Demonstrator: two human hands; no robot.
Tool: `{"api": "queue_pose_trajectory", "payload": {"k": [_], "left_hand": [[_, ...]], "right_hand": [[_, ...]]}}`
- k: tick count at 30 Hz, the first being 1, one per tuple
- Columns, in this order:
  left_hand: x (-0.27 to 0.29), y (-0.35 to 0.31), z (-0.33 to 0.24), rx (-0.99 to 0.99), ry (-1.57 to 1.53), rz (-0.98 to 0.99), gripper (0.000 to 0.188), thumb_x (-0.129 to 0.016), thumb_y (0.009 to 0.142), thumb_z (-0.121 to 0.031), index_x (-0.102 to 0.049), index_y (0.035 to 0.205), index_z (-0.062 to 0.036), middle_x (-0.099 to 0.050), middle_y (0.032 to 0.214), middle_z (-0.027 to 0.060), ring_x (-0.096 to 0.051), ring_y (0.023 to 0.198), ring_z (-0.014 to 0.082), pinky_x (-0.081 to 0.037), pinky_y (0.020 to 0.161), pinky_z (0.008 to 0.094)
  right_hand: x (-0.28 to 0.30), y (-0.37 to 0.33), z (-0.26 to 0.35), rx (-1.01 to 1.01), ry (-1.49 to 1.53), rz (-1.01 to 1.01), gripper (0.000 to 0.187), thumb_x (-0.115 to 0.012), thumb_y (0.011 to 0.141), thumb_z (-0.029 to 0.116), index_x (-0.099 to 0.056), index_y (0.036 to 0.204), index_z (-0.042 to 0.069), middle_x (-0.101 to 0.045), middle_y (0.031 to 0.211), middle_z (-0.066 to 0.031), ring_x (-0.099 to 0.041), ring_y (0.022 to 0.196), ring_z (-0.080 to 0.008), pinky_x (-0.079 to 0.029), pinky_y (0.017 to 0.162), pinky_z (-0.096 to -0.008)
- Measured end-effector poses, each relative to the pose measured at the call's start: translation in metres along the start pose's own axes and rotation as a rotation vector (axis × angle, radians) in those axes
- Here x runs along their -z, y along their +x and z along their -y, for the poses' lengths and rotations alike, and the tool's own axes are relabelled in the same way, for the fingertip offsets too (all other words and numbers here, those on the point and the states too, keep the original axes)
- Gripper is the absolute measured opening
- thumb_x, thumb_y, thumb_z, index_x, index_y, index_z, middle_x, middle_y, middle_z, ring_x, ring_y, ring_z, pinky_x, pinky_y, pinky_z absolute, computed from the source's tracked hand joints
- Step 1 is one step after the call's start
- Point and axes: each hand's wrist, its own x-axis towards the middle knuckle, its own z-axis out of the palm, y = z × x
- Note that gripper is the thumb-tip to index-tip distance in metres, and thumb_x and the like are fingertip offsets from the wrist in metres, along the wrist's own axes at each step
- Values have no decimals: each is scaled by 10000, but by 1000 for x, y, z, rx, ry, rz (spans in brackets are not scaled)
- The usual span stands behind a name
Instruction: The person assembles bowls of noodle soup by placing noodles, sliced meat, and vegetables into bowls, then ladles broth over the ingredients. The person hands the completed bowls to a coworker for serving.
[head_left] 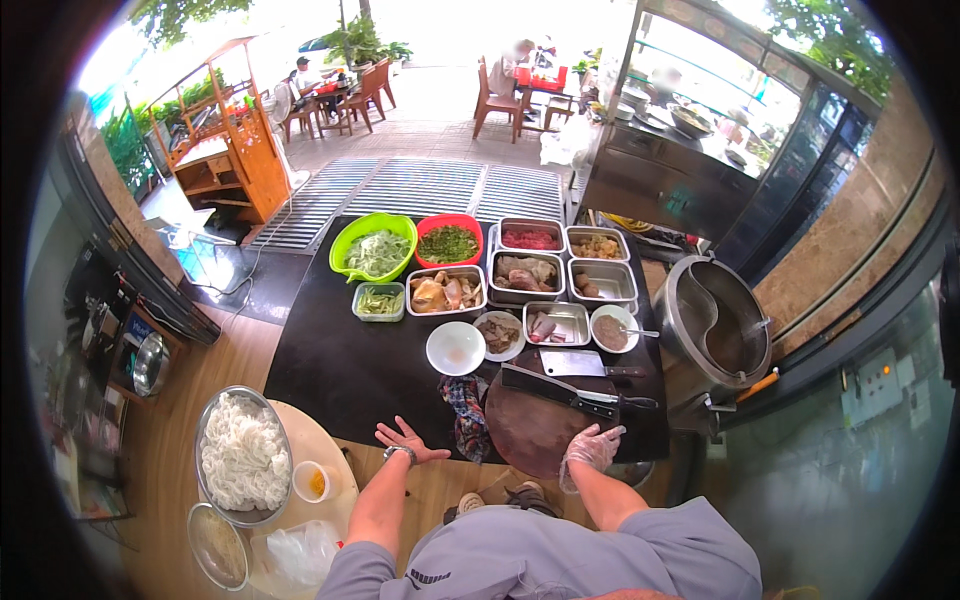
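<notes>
My bare left hand [412, 441], a watch on its wrist, spreads its fingers at the near edge of the black table [340, 350], holding nothing. My right hand [594, 447], in a clear plastic glove, is at the right near edge of the round brown chopping board [525, 432]; its fingers are extended with nothing visible in them. Across the board lie a dark-bladed knife [545, 386] and another black-handled knife [632, 402]. Just beyond rests a wide cleaver [572, 362]. A crumpled patterned cloth [466, 415] lies left of the board.
Metal trays of meat [526, 274], a green basket of shredded vegetables [378, 252] and a white bowl [455, 348] fill the table's far side. A divided steel pot [690, 372] stands right. White noodles [243, 450] fill a bowl at left. People sit at outdoor tables beyond.
</notes>
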Motion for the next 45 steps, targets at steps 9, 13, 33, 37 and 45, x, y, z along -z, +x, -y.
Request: {"api": "queue_pose_trajectory", "payload": {"k": [9,13,33,37,45], "left_hand": [[7,-4,-5,8,22,32,1819,-749,457,-955,344,1523,33,341,1545,438,304,1456,596,53,1222,660],[6,-5,-2,-2,15,29,1808,-734,472,-962,337,1520,50,338,1543,443,296,1454,606,51,1222,659],[7,-7,-6,13,80,19,1760,-711,516,-963,301,1542,46,287,1578,427,261,1480,588,68,1222,662],[11,-13,-7,-1,53,31,1763,-708,517,-964,307,1533,59,285,1577,431,263,1474,596,77,1219,664],[11,-13,-8,8,52,28,1771,-707,509,-969,307,1531,62,283,1573,436,268,1470,600,77,1216,670]], "right_hand": [[11,-3,5,-26,4,47,717,-535,1019,379,-291,1589,17,-512,1475,-208,-541,1337,-343,-479,1082,-475],[5,-3,2,0,1,-11,706,-559,1004,384,-339,1572,27,-531,1450,-230,-583,1278,-371,-505,1052,-469],[2,-3,1,-8,12,3,716,-554,1008,381,-314,1581,25,-517,1463,-210,-556,1311,-358,-483,1072,-479],[7,-3,2,-14,18,23,721,-552,1009,378,-305,1585,21,-514,1466,-217,-554,1314,-359,-481,1079,-478],[3,-1,1,-10,12,19,732,-548,1012,382,-289,1591,17,-514,1468,-217,-553,1319,-358,-486,1077,-477]]}}
